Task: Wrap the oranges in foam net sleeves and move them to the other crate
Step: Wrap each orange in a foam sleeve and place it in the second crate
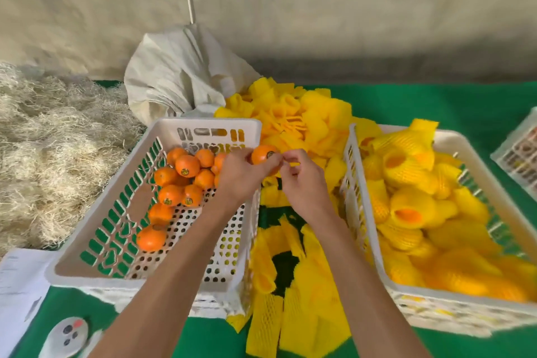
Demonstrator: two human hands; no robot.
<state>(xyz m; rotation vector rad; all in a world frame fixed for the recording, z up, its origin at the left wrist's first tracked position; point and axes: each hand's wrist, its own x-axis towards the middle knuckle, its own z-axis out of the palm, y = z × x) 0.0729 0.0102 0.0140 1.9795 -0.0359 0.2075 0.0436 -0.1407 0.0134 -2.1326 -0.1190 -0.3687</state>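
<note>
My left hand (241,174) grips a bare orange (263,154) above the far right corner of the left white crate (96,267). Several unwrapped oranges (180,183) lie in that crate's far half. My right hand (302,183) hovers just right of the held orange with its fingers curled and its thumb and forefinger pinched together at the fruit's edge; I cannot make out whether they hold anything. Loose yellow foam net sleeves (293,285) lie between the crates, with more piled behind (293,113). The right white crate (374,241) holds several sleeved oranges (412,212).
The green table cover (465,104) carries a heap of pale straw (52,136) at the left and a white sack (180,73) behind the crates. A paper sheet (17,285) and a small white device (68,334) lie at the near left. Another crate (520,154) shows at the right edge.
</note>
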